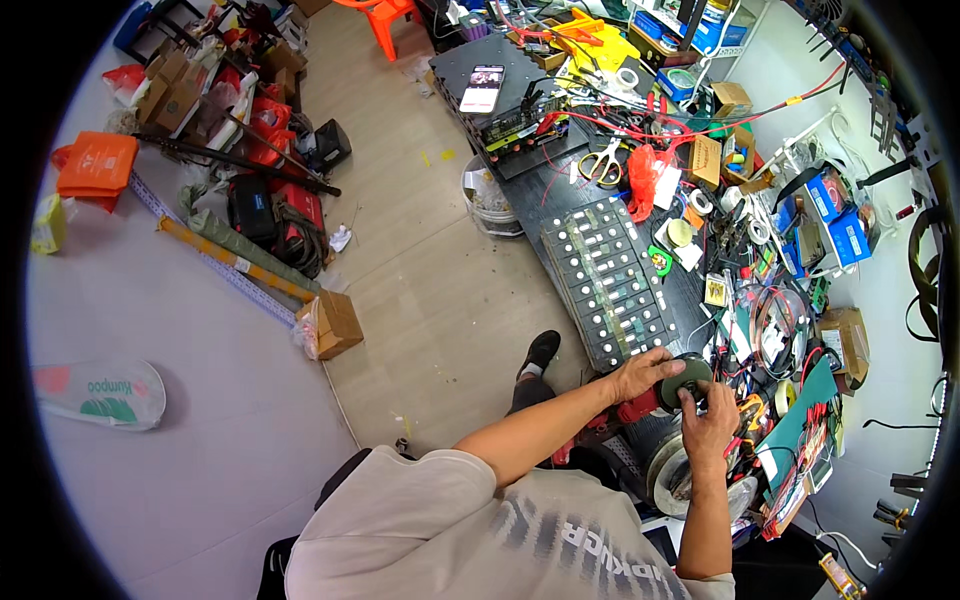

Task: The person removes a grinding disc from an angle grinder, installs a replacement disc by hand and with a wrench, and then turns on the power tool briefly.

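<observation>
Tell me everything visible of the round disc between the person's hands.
The disc is flat, round and dark greenish grey, with a darker hub area at its middle. It looks matte and hard, but its exact material is unclear. Its broad face is turned up toward the camera. The left hand grips its left edge; fingers of the right hand reach its middle. A red tool body shows beside it; how they join is hidden.

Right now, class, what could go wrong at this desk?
The left hand and right hand are on the round disc of the red tool; should it spin, it could injure them. The black block lies close by and might get knocked.
</observation>
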A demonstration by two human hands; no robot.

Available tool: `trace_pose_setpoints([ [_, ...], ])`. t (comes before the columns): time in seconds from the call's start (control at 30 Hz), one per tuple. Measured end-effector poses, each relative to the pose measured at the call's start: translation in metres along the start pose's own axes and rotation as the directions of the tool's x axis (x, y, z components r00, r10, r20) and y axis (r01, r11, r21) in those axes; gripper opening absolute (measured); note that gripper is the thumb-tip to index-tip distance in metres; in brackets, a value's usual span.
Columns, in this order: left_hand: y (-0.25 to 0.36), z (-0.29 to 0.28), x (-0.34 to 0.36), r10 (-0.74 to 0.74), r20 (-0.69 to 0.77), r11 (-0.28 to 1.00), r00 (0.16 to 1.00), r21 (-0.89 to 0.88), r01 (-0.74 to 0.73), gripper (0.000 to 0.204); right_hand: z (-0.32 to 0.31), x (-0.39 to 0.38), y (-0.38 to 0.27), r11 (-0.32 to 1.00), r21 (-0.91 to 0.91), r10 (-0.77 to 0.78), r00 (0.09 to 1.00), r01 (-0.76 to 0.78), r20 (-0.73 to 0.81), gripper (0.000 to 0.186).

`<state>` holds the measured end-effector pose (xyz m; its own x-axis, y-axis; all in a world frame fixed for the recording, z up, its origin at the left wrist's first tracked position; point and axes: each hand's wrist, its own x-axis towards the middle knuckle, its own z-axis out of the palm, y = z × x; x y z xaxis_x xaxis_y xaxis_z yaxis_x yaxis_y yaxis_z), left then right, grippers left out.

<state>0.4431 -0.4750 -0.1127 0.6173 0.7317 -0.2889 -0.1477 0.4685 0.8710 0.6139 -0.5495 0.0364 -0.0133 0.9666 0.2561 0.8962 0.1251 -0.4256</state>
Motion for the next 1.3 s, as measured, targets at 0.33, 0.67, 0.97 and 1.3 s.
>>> trace_pose_setpoints([
  [0.33, 0.005, 0.000, -0.003, 0.003, 0.011, 1.000, 1.000, 0.007, -0.003, 0.058, -0.004, -0.003, -0.007, 1.000, -0.013, 0.005, 1.000, -0.005, 0.001, 0.037],
  [0.67, 0.000, -0.004, -0.008, 0.028, -0.016, 0.999, 0.999, -0.035, -0.029, 0.069, -0.001, -0.014, -0.005, 0.996, 0.006, 0.086, 0.996, -0.086, 0.000, 0.024],
  [0.97, 0.037, 0.006, -0.016, -0.023, 0.049, 0.946, 0.999, -0.322, 0.038, 0.045, -0.013, -0.023, -0.006, 0.992, -0.076, 0.107, 0.983, -0.097, 0.151, 0.020],
  [1.3, 0.022, -0.005, -0.013, -0.062, 0.080, 0.939, 0.995, -0.334, 0.085, 0.066, -0.014, -0.026, -0.014, 0.969, 0.077, 0.228, 0.969, -0.235, 0.089, 0.023],
])
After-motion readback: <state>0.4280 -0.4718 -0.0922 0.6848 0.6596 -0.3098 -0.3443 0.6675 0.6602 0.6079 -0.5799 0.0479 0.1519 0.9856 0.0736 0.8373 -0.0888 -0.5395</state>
